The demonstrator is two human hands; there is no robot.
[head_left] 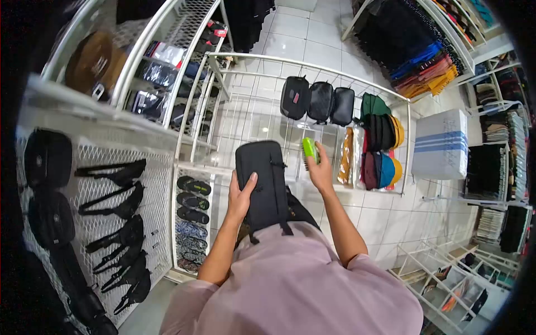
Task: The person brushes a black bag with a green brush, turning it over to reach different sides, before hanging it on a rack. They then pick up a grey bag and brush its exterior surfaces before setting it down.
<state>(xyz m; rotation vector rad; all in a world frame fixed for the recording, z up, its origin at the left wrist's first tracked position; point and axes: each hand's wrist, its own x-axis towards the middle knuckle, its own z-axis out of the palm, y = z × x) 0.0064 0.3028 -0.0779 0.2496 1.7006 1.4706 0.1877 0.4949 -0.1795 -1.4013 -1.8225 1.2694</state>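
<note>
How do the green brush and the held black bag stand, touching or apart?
Apart: the head view shows a clear gap, pale background visible between the green brush and the held black bag.

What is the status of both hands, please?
Left hand gripping black bag. Right hand holding green brush, apart from bag. Nothing visible between them.

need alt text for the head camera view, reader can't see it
A person in a pale pink shirt holds a flat black bag in the left hand and a green brush in the right hand, bristles facing the bag but apart from it. Ahead, a white wire rack holds three black pouches and colourful caps.
</note>
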